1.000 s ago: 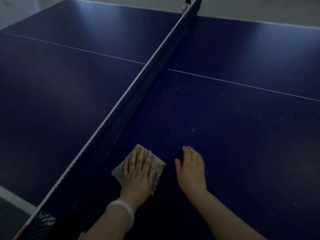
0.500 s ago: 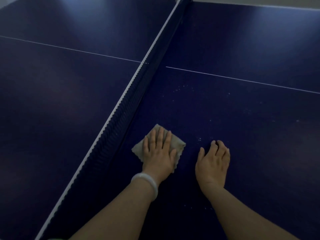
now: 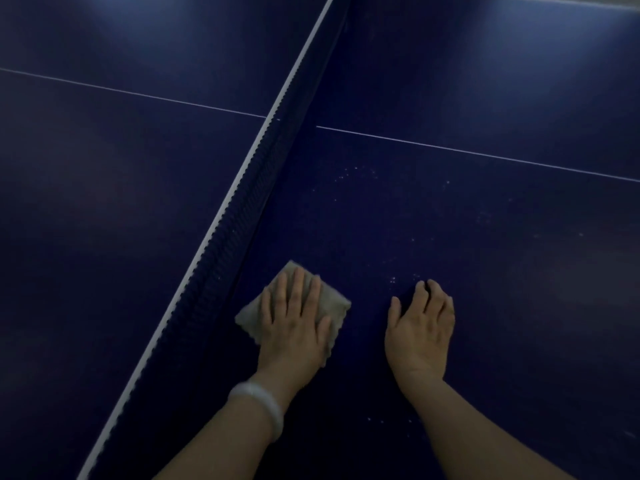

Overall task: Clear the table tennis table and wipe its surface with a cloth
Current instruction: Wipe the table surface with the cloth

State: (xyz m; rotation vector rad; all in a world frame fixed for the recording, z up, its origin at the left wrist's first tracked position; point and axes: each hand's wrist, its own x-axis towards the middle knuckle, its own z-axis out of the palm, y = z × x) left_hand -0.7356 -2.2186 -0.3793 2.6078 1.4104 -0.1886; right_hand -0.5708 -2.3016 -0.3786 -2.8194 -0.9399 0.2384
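Observation:
The dark blue table tennis table (image 3: pixel 485 254) fills the view. My left hand (image 3: pixel 294 323) lies flat on a small beige cloth (image 3: pixel 334 301) and presses it onto the surface just right of the net (image 3: pixel 242 209). The cloth's corners stick out around the fingers. My right hand (image 3: pixel 420 327) rests palm down on the bare table to the right of the cloth, fingers slightly curled, with nothing in it. Small white specks (image 3: pixel 360 173) dot the surface ahead of both hands.
The net runs diagonally from the lower left to the top centre, with a white top band. A thin white centre line (image 3: pixel 485 154) crosses the table. A pale bracelet (image 3: pixel 258 407) circles my left wrist.
Both hands have slid forward along the net, away from me, the cloth moving under my left palm. In the last half second the cloth shifted slightly toward the net.

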